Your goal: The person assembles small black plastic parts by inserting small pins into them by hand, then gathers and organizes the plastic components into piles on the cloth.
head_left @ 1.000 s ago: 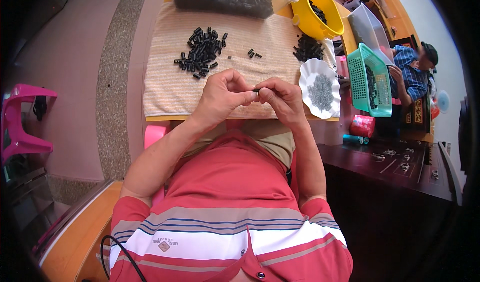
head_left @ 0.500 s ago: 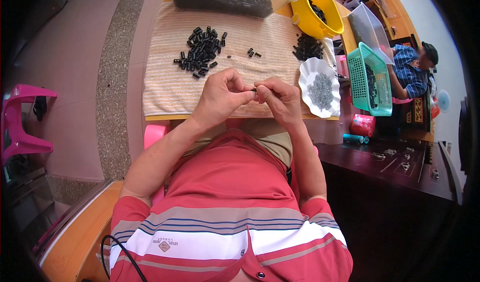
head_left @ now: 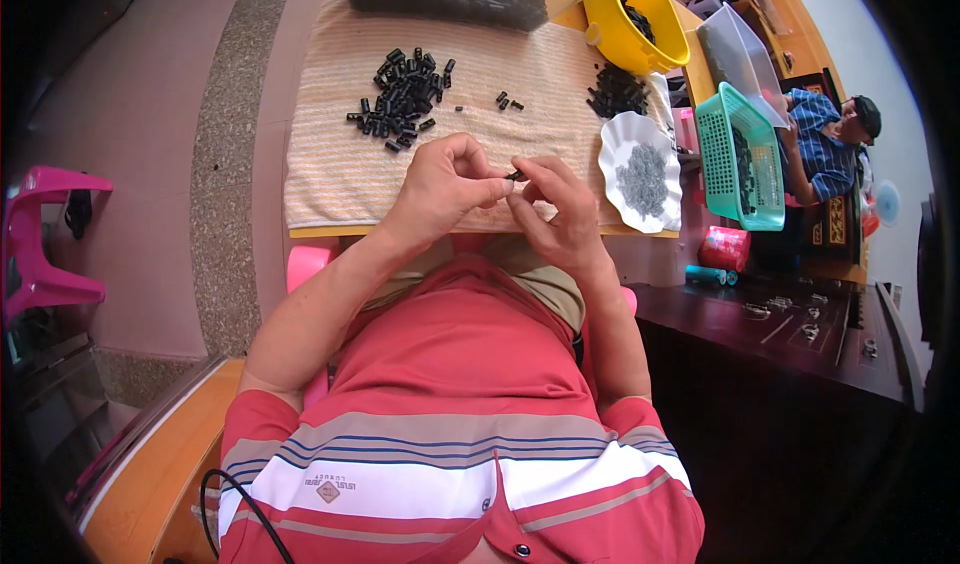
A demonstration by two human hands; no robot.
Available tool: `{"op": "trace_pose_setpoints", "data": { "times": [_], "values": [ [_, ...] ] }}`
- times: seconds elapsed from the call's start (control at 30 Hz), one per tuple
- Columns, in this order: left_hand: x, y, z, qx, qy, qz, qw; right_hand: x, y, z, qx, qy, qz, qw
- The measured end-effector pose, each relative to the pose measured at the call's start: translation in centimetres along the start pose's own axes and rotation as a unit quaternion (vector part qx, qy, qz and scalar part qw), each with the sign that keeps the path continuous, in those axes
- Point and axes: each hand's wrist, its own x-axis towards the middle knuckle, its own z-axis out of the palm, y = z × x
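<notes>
Over the near part of a striped towel, my left hand pinches a small black piece between thumb and forefinger. Fine detail on this piece is too small to make out. Close on its right is my right hand, its thumb and forefinger parted, the forefinger's tip at the piece. Beyond my left hand lies a heap of short black cylinders. A few loose black pieces rest mid-towel. To the right are a pile of smaller black parts and a white scalloped dish of tiny greyish, see-through pieces.
Along the far edge stand a clear bin of black parts and a yellow tub. A green basket is off to the right, near another person. A dark table with small metal parts sits at my right.
My right thumb has come away from the black piece and dropped lower, so the right fingers are spread apart. My left hand keeps its pinch in nearly the same place.
</notes>
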Motion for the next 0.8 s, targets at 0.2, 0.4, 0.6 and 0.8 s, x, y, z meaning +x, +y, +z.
{"op": "trace_pose_setpoints", "data": {
  "times": [0.2,0.4,0.6,0.8],
  "values": [
    [0.0,-0.5,0.0,0.011,0.015,0.000,1.000,-0.1,-0.3,0.7,-0.071,0.021,-0.024,0.997],
    [-0.2,-0.1,0.5,-0.009,0.017,0.000,1.000,-0.2,-0.4,1.3,-0.144,0.040,-0.019,0.989],
    [-0.1,-0.5,0.3,0.002,0.022,0.002,1.000,-0.1,0.0,1.9,-0.218,0.082,-0.081,0.969],
    [-0.3,-0.3,0.6,0.004,0.028,0.003,1.000,-0.1,0.0,1.7,-0.209,0.069,-0.080,0.972]
  ]
}}
